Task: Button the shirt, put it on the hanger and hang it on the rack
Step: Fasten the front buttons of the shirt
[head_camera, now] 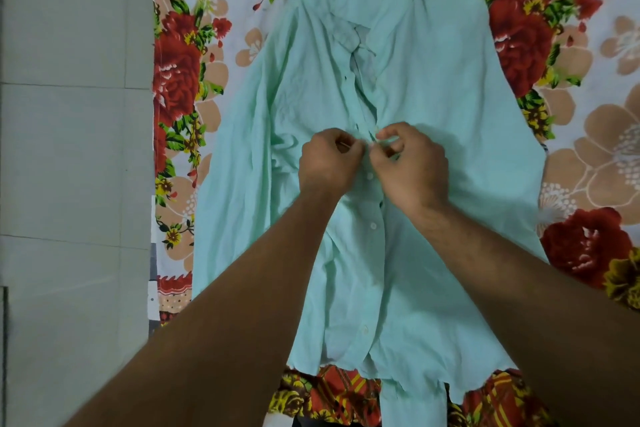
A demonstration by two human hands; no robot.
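A pale mint-green shirt [433, 107] lies spread flat on a flowered bedsheet, collar at the top, hem nearest me. My left hand [327, 163] and my right hand [412, 163] meet at the shirt's front placket about halfway up, each pinching an edge of the cloth. Below my hands the front is closed, and three white buttons [373, 226] show along it. Above my hands the front still gapes open up to the collar. No hanger or rack is in view.
The flowered bedsheet [561, 45] with big red roses covers the surface under and to the right of the shirt. Its left edge runs down beside a pale grey tiled floor [69, 149]. The shirt's sleeves lie out to both sides.
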